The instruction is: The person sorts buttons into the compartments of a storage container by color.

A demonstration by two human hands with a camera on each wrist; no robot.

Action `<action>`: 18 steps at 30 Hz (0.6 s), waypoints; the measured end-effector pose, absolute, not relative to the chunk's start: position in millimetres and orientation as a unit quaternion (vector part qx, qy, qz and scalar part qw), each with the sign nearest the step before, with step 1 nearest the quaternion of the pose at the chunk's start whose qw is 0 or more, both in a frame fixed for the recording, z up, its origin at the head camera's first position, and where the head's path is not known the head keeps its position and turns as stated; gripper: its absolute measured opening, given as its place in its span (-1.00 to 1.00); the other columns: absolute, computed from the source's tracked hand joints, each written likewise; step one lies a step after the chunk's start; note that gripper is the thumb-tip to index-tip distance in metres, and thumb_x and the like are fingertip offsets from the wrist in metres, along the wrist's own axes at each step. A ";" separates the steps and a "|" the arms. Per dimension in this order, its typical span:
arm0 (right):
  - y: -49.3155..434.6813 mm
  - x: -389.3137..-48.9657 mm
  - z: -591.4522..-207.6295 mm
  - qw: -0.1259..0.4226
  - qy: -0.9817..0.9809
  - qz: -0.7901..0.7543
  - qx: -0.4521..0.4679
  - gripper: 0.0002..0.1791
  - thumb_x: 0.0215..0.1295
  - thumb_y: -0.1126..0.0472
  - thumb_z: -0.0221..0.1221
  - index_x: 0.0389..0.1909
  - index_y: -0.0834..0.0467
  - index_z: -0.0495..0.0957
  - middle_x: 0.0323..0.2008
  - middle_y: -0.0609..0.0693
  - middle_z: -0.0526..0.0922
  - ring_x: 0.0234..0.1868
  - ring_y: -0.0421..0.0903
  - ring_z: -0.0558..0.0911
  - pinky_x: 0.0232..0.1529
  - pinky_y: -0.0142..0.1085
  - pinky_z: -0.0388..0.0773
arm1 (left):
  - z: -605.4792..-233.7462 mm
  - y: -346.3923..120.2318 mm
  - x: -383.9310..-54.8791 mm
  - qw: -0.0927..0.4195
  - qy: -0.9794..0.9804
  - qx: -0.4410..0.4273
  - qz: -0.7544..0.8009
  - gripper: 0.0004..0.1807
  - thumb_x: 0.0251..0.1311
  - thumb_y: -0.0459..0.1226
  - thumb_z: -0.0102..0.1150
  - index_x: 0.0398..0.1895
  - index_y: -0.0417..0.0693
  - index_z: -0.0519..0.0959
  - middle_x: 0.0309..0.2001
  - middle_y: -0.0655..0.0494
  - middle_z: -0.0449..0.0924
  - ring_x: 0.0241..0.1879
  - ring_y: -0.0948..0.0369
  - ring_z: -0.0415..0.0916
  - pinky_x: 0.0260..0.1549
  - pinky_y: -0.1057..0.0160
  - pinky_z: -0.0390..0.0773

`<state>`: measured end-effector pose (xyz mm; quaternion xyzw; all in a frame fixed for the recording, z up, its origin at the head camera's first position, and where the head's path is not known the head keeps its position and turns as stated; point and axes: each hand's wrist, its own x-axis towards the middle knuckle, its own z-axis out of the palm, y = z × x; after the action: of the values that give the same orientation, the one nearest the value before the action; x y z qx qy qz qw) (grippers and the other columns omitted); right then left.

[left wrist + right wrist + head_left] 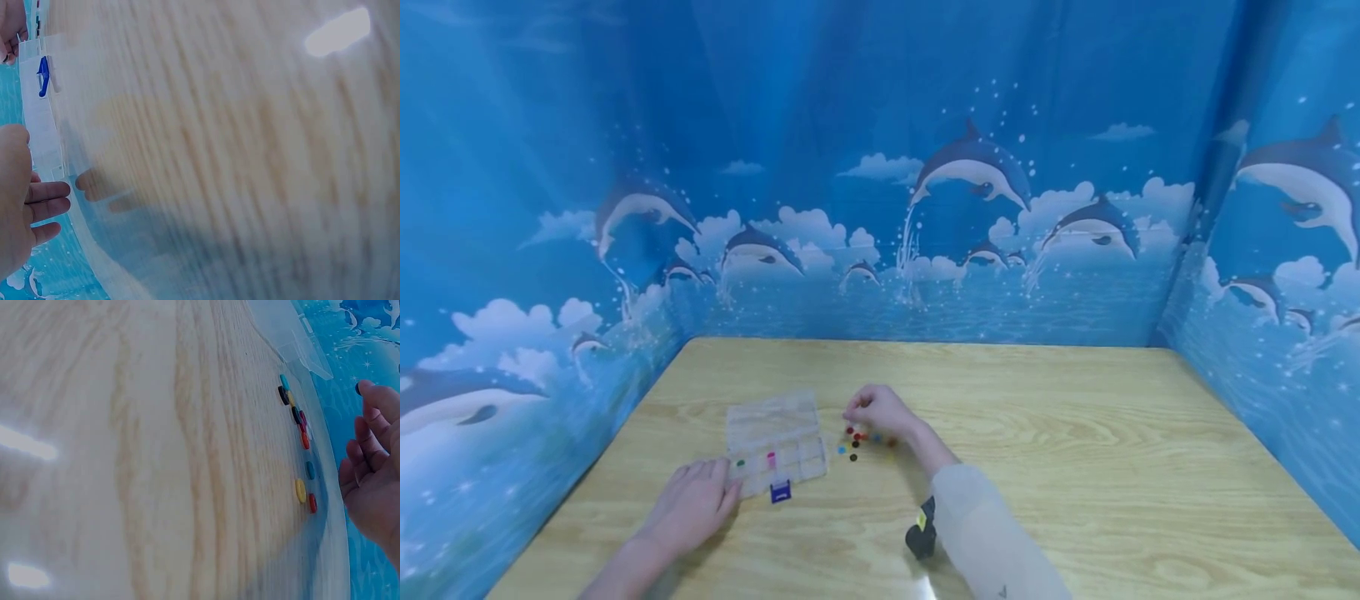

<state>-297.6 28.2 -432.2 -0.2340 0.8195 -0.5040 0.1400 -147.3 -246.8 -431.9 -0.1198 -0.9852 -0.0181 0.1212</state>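
Where the left hand (692,504) rests, the case (778,435) holds green and pink discs (771,456).

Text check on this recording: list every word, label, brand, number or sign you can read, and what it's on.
No text is readable.
Blue latch on the clear box: pale marking, too small to read.
Black object beside the right sleeve: yellow patch, any print illegible.
Right sleeve: dark mark, too blurred to read.
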 end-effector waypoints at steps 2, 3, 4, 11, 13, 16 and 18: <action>28.2 -297.8 -431.1 0.133 0.816 -0.509 -0.239 -0.88 0.23 0.20 0.18 -0.40 0.18 0.59 -0.29 -0.04 0.52 -0.32 -0.15 0.47 -0.34 -0.29 0.45 | -431.1 -246.8 -147.7 0.120 -0.985 -0.119 -0.018 -0.80 0.21 -0.18 0.07 -0.41 -0.13 0.39 -0.50 0.04 0.44 -0.35 0.03 0.48 -0.25 -0.02 0.45; 28.1 -297.8 -430.5 0.126 0.816 -0.509 -0.244 -0.88 0.22 0.20 0.19 -0.40 0.18 0.59 -0.27 -0.04 0.52 -0.28 -0.15 0.47 -0.30 -0.27 0.44 | -430.7 -246.8 -147.7 0.120 -0.985 -0.120 -0.018 -0.80 0.22 -0.18 0.07 -0.41 -0.13 0.39 -0.50 0.04 0.43 -0.36 0.03 0.48 -0.24 -0.02 0.45; 27.8 -297.7 -429.8 0.120 0.816 -0.508 -0.248 -0.88 0.22 0.19 0.19 -0.40 0.18 0.60 -0.26 -0.05 0.52 -0.25 -0.14 0.47 -0.25 -0.25 0.44 | -430.7 -246.9 -147.8 0.119 -0.985 -0.120 -0.018 -0.80 0.21 -0.18 0.07 -0.41 -0.13 0.39 -0.50 0.05 0.43 -0.36 0.03 0.48 -0.24 -0.02 0.45; 22.0 -295.2 -425.5 0.091 0.817 -0.515 -0.242 -0.90 0.19 0.19 0.21 -0.38 0.14 0.63 -0.20 -0.08 0.53 -0.06 -0.07 0.45 0.05 -0.05 0.32 | -431.5 -247.0 -147.5 0.125 -0.984 -0.123 -0.021 -0.81 0.21 -0.18 0.07 -0.40 -0.12 0.39 -0.50 0.06 0.43 -0.36 0.04 0.48 -0.25 -0.01 0.45; 19.0 -294.8 -425.6 0.086 0.817 -0.517 -0.239 -0.90 0.19 0.19 0.22 -0.38 0.13 0.63 -0.19 -0.08 0.53 -0.03 -0.06 0.44 0.06 -0.04 0.31 | -431.6 -247.1 -147.4 0.124 -0.984 -0.123 -0.022 -0.81 0.21 -0.18 0.07 -0.40 -0.11 0.38 -0.50 0.07 0.42 -0.37 0.05 0.47 -0.26 0.00 0.45; 14.1 -293.3 -425.2 0.084 0.816 -0.517 -0.245 -0.90 0.19 0.18 0.22 -0.39 0.13 0.63 -0.16 -0.09 0.52 -0.01 -0.07 0.43 0.03 -0.07 0.33 | -431.1 -246.5 -146.8 0.121 -0.985 -0.120 -0.022 -0.82 0.22 -0.18 0.06 -0.40 -0.11 0.39 -0.50 0.07 0.42 -0.36 0.06 0.47 -0.26 0.00 0.45; 10.6 -291.5 -423.9 0.084 0.812 -0.520 -0.250 -0.89 0.20 0.17 0.22 -0.39 0.12 0.64 -0.16 -0.09 0.52 -0.01 -0.07 0.43 -0.02 -0.11 0.36 | -430.6 -246.2 -146.9 0.121 -0.985 -0.120 -0.024 -0.82 0.22 -0.18 0.06 -0.40 -0.11 0.39 -0.50 0.07 0.42 -0.36 0.05 0.47 -0.26 -0.01 0.45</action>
<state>-291.5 10.6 -423.9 -0.2503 0.8123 -0.5201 0.0837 -146.9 -246.2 -430.6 -0.1201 -0.9851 -0.0241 0.1210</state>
